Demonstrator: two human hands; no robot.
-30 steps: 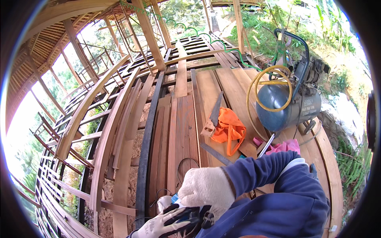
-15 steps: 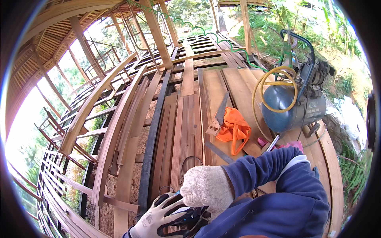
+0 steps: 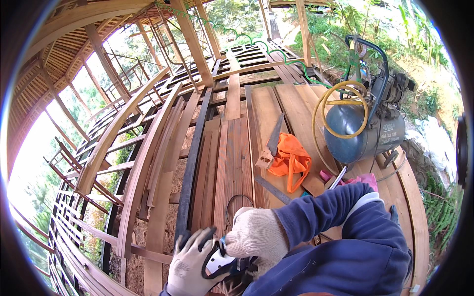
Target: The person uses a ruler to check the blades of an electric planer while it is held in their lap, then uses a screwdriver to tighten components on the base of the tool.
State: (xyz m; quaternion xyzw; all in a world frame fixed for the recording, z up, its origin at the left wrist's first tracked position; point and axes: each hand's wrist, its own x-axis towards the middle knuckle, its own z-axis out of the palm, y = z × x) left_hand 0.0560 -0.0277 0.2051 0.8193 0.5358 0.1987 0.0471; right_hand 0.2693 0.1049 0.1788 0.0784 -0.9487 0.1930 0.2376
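My left hand, in a pale glove with dark fingertips and palm, reaches around the edge of a dark tool with a white metal plate. Its thumb and fingers lie on either side of the plate, somewhat spread. Over the same tool, my right hand, in a white knit glove, is closed. A small light-blue piece shows by its fingertips; what it grips is mostly hidden. A thin dark cable loop rises beyond the right hand. The tool's lower part is covered by my hands and sleeve.
A handsaw lies beside an orange cloth on the planks. Right of them stands a blue air compressor with a coiled yellow hose. A flat metal strip lies nearer. On the left, open joists leave gaps over soil.
My left hand has shifted up and left with its fingers lifted, uncovering the tool's white plate. My right hand stays closed at nearly the same spot.
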